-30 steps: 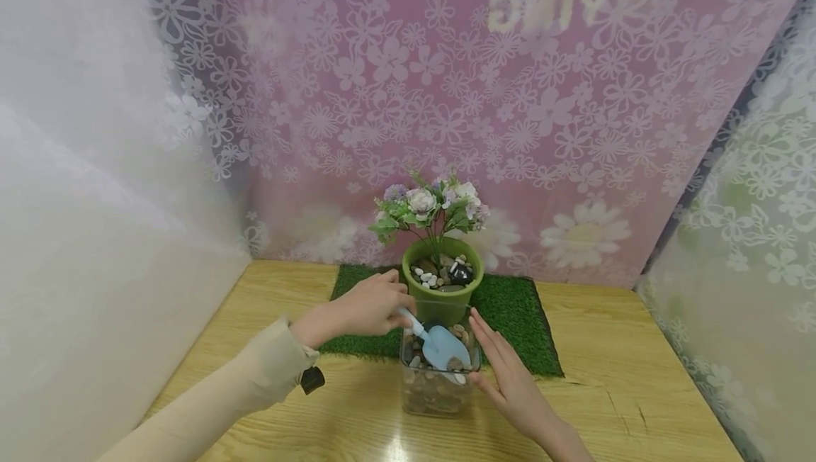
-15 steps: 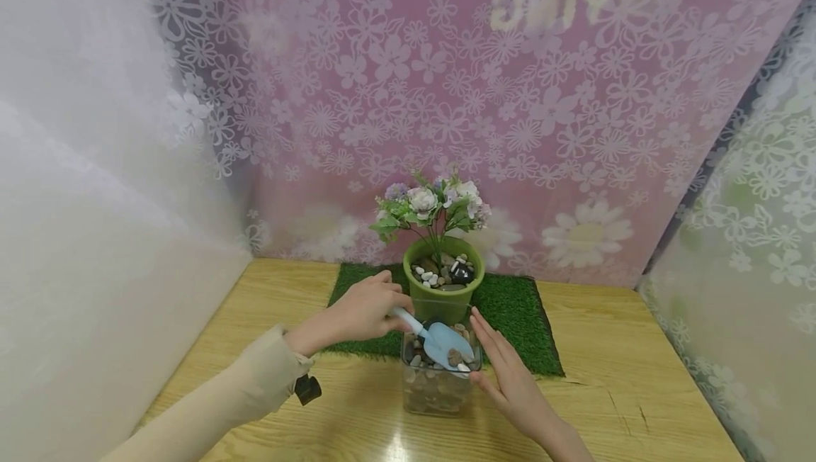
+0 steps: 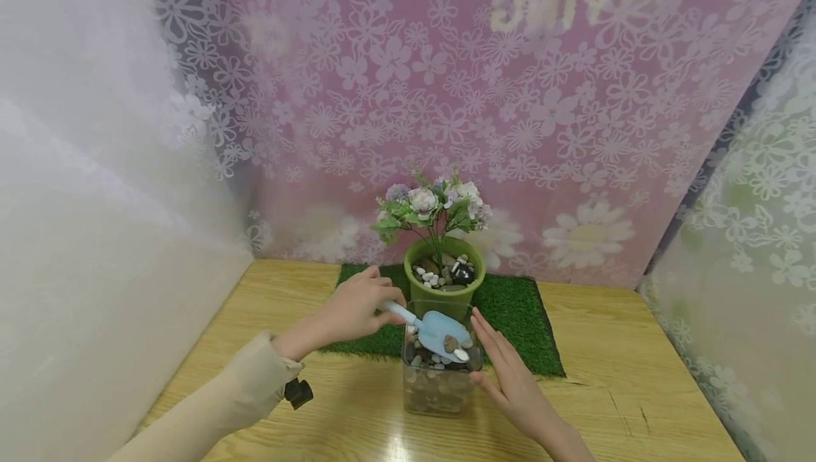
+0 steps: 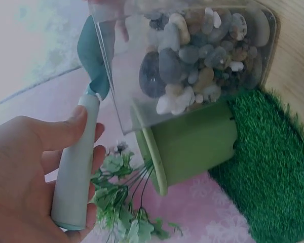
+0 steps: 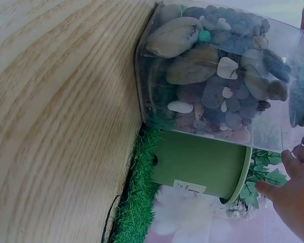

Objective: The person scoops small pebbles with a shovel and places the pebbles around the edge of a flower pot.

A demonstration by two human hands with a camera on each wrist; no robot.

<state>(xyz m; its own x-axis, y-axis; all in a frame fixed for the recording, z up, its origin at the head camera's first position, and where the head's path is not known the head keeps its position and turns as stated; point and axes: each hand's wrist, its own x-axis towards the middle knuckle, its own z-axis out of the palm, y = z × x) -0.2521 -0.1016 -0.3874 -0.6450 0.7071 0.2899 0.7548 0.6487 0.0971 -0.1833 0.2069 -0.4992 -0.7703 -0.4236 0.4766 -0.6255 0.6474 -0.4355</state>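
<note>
My left hand (image 3: 357,308) grips the handle of a light blue trowel (image 3: 436,327); in the left wrist view the fingers and thumb wrap the pale handle (image 4: 75,172). A brown stone (image 3: 451,344) and a white pebble (image 3: 461,355) lie on the blade, at the level of the rim of a clear plastic box (image 3: 436,405) or just above it. Mixed pebbles (image 4: 202,55) fill the lower part of that box. My right hand (image 3: 513,384) rests against the box's right side with its fingers straight.
Behind the box, a green flowerpot (image 3: 417,299) holds artificial flowers (image 3: 423,201) and stones. The pot stands on a green grass mat (image 3: 519,324) laid on the wooden table (image 3: 319,405). A floral pink curtain (image 3: 408,115) hangs behind.
My left hand has drawn back left and slightly up, raising the trowel out of the pebbles with the stones on its blade. My right hand has stayed at the box.
</note>
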